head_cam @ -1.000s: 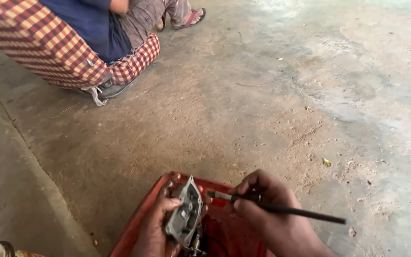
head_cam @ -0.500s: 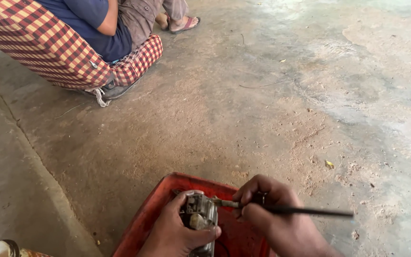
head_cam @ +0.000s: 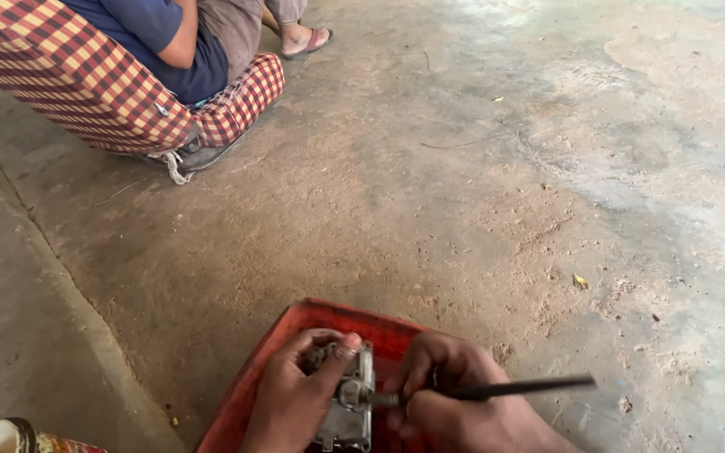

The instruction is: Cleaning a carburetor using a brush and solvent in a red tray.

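Note:
My left hand [head_cam: 295, 401] grips a small grey metal engine part [head_cam: 347, 403] and holds it upright over a red plastic tray [head_cam: 308, 319] on the floor. My right hand [head_cam: 455, 403] is closed around a thin dark tool [head_cam: 522, 387] with a long black handle that sticks out to the right. The tool's tip touches the right side of the metal part. Both hands sit at the bottom edge of the view, and my wrists are cut off.
The ground is dusty concrete [head_cam: 463, 193] with sandy patches. A raised concrete strip [head_cam: 27, 319] runs along the left. A person [head_cam: 186, 42] sits at the top left on a red checked cushion [head_cam: 86, 84], a sandalled foot [head_cam: 304, 38] beyond.
The view has tilted down and the seated person shows more. My left hand turned the metal part and now wraps it from the left. The tool stays against the part.

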